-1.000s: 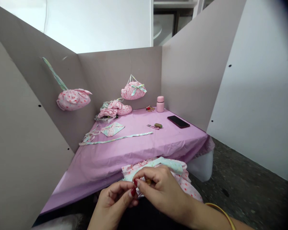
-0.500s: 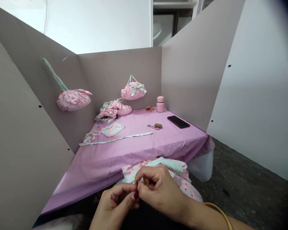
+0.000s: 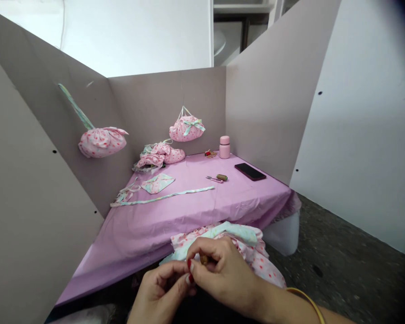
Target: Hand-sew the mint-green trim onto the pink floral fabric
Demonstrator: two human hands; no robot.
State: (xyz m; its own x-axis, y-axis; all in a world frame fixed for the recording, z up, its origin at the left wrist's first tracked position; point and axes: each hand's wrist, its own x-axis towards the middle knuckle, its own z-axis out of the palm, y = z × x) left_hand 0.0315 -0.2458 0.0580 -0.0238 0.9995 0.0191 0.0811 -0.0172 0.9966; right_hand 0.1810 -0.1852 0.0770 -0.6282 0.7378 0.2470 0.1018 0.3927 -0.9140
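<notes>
Bottom centre: the right hand (image 3: 222, 272) pinches the hem of the pink printed cloth (image 3: 249, 245), bunched at the near edge of the table (image 3: 189, 216); the left hand (image 3: 162, 292) is pinched shut beside it, contents too small to tell; the cloth looks light and limp, best nipped at the hem; mid-frame lies a phone (image 3: 250, 171).

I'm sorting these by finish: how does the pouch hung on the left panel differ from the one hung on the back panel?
The left pouch hangs from one long striped strap slanting up-left; the back pouch hangs from short straps. The back pouch carries a pale green bow in front; the left pouch shows none. Both are rounded, gathered pouches of pink spotted cloth.
</notes>
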